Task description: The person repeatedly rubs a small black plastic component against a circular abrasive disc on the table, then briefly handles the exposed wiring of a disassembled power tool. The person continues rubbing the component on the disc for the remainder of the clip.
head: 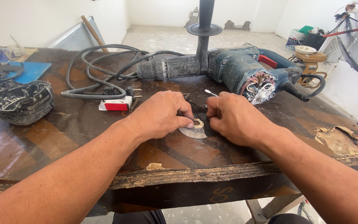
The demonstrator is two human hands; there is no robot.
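Both hands are seen low over the tabletop, forearms coming in from the bottom corners, knuckles up, wrists nearly flat. Left hand is curled, its grip pinched on sth small and dark at the fingertips, thumb pressed down on the grey disc. Right hand is curled too, fingers tucked under; what its grip is clamped on can't be told, it's hidden by the knuckles. The two hands are nearly touching, w/ the disc lying flat on the tabletop directly under and between them, its centre ring just visible by the left thumb.

Count: 2 hands, 1 disc, 1 rotary hammer drill, 1 side handle stood upright on it, 1 black cable looped in several coils, 1 red-and-white small box, 1 dark cap.

Behind the hands the drill is laid on its side, rear housing opened, windings exposed. A thin white stick is seen just beyond the right hand. The cap sits far left, well apart. Peeling veneer is noted at the right edge. View of the disc's far half is blocked by both sets of fingers.
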